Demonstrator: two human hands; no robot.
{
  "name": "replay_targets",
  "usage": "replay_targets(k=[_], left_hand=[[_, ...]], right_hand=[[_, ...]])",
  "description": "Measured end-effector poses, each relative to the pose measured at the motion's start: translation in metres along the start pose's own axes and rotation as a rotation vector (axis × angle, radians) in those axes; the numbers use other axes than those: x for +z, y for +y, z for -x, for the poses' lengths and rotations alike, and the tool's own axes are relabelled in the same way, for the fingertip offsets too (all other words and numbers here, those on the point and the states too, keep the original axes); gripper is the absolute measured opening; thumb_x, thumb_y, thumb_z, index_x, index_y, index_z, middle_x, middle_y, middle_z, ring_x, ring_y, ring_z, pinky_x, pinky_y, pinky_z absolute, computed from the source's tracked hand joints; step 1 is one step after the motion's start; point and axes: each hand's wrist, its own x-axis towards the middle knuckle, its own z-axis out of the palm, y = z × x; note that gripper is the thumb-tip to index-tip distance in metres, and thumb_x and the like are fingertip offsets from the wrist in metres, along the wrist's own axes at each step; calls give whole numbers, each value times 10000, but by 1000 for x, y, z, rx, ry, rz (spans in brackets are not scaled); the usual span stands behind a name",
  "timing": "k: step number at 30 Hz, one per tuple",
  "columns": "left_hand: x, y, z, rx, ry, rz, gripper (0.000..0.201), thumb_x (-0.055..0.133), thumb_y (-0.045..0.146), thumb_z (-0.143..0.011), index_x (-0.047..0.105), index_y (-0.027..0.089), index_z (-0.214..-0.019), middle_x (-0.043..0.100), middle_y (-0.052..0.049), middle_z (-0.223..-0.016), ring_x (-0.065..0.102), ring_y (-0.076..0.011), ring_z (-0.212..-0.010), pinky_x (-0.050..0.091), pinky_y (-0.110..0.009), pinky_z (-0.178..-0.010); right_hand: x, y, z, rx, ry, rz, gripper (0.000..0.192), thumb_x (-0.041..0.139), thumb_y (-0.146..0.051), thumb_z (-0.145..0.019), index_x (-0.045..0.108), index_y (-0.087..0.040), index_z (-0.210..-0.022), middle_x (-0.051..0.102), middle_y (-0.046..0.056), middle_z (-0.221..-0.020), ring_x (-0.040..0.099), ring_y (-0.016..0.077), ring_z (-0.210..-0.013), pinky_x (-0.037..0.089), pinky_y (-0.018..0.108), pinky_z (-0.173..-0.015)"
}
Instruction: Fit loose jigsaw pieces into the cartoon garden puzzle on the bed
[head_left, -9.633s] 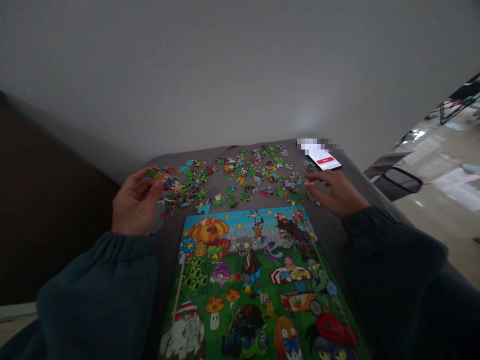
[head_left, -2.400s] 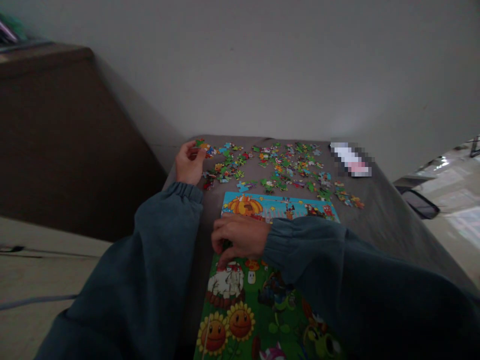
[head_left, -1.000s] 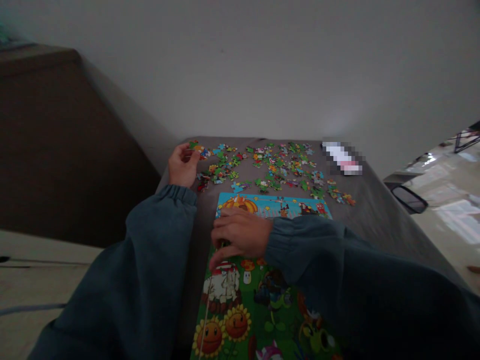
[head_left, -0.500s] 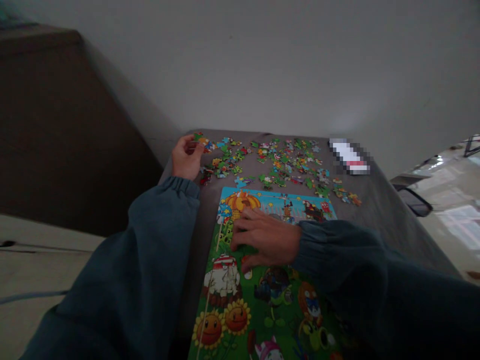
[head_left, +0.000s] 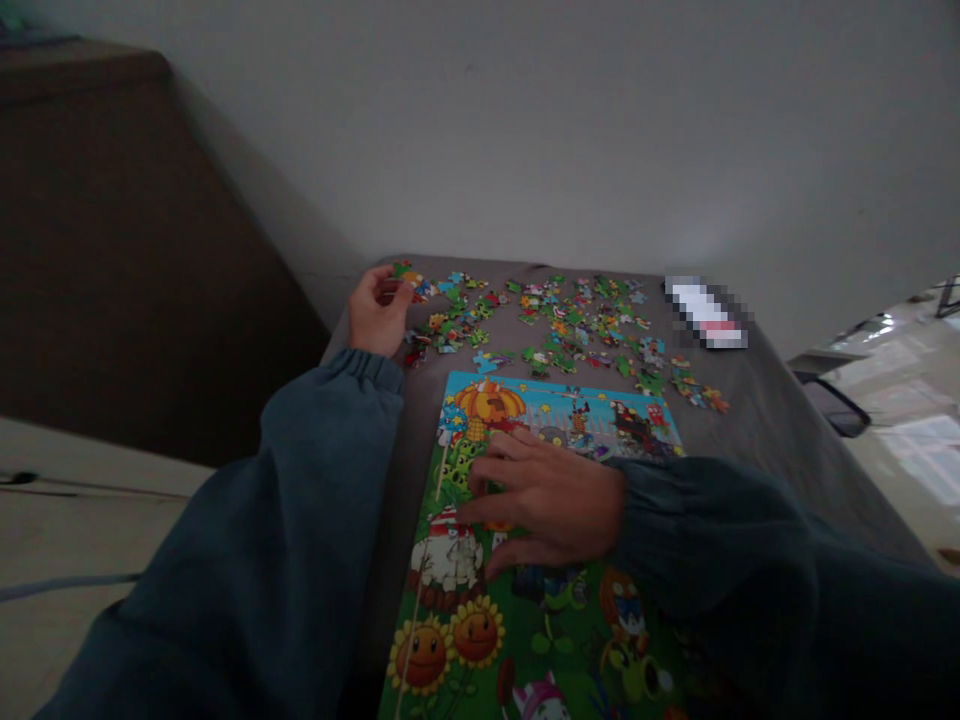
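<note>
My left hand (head_left: 377,316) is at the far left corner of the table, thumb and index finger closed on a small colourful jigsaw puzzle piece (head_left: 414,283). Part of that piece is covered by the fingers. Over the printed cartoon puzzle board (head_left: 450,640) hovers or rests my right hand (head_left: 551,500), fingers spread and holding nothing visible. Whether its fingertips touch the board, I cannot tell. The board shows sunflowers, a pumpkin and green plants. Several loose puzzle pieces (head_left: 555,350) lie scattered beyond its top edge.
A phone with a blurred screen (head_left: 705,313) lies at the back right on the grey cloth-covered table (head_left: 787,470). The wall rises behind the table. To the left stands a dark brown cabinet (head_left: 135,250). Dark-framed glasses (head_left: 844,410) show past the right table edge.
My right hand has moved slightly down the board, toward me, with its fingers more spread. My left hand stays at the far left pieces. The view has shifted a little.
</note>
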Motion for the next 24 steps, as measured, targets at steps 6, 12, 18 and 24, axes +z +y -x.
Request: replay_targets(k=[6, 12, 18, 24], left_hand=[[0, 5, 0, -41, -11, -4, 227, 718, 145, -829, 614, 181, -1027, 696, 6, -850, 666, -134, -742, 541, -306, -729], [-2, 8, 0, -70, -40, -10, 237, 712, 117, -865, 581, 172, -1055, 682, 42, -858, 632, -97, -737, 525, -312, -771], [-1, 8, 1, -66, -33, -10, 232, 739, 198, -859, 592, 194, -1039, 683, 43, -840, 639, -112, -741, 525, -316, -751], [0, 5, 1, -67, -16, -7, 296, 771, 275, -827, 605, 188, -1056, 684, 20, -854, 639, -125, -747, 526, -311, -722]], right_hand=[[13, -4, 11, -33, 45, 140, 487, 489, -608, -959, 666, -240, -1224, 642, 62, -1129, 500, 230, -987, 372, 366, -797], [21, -10, 9, -76, 153, 236, 333, 455, -399, -1037, 684, -177, -1137, 687, 51, -1205, 540, 210, -1045, 410, 353, -815], [22, -13, 9, -37, 197, 233, 294, 415, -267, -1057, 689, -186, -1124, 725, 32, -1111, 571, 195, -983, 420, 343, -767], [22, -14, 9, 11, 173, 183, 300, 439, -290, -1049, 625, -171, -1251, 725, 57, -1106, 572, 200, -993, 433, 352, -784]])
